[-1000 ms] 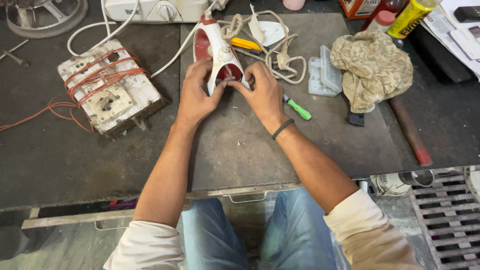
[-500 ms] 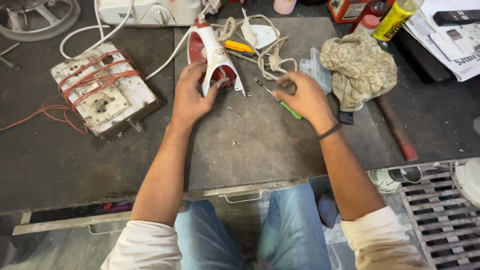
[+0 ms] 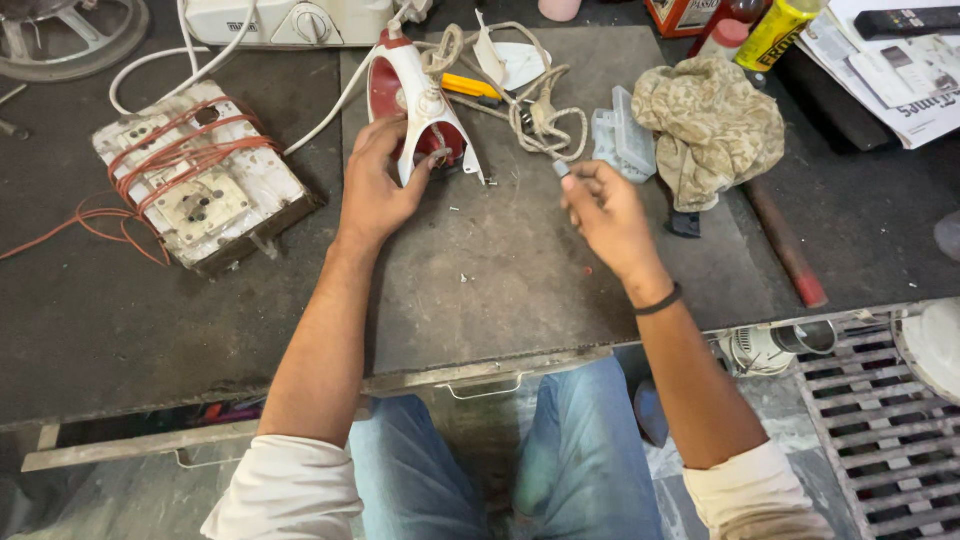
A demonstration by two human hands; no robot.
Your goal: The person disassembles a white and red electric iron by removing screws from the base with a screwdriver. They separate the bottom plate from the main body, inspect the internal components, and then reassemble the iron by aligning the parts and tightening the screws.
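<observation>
A red and white clothes iron body [image 3: 412, 92] stands on its side on the dark workbench [image 3: 500, 290]. My left hand [image 3: 375, 185] grips its near end. My right hand [image 3: 605, 210] hovers a little to the right of the iron, fingers closed around a screwdriver. Only the tool's grey metal tip [image 3: 561, 168] shows above the fist; the handle is hidden in the palm. The iron's white cord [image 3: 535, 115] lies tangled just behind, next to a yellow-handled tool [image 3: 470, 87].
A white switchboard wound with red wire [image 3: 195, 175] lies at the left. A clear plastic box [image 3: 620, 140], a crumpled cloth [image 3: 710, 125] and a red-tipped rod [image 3: 785, 245] are at the right. Bottles, a newspaper [image 3: 900, 95] and a white appliance [image 3: 290, 20] line the back edge.
My right hand left the iron, took up the green-handled screwdriver from the bench, and has drawn back toward the iron with it. My left hand stays on the iron.
</observation>
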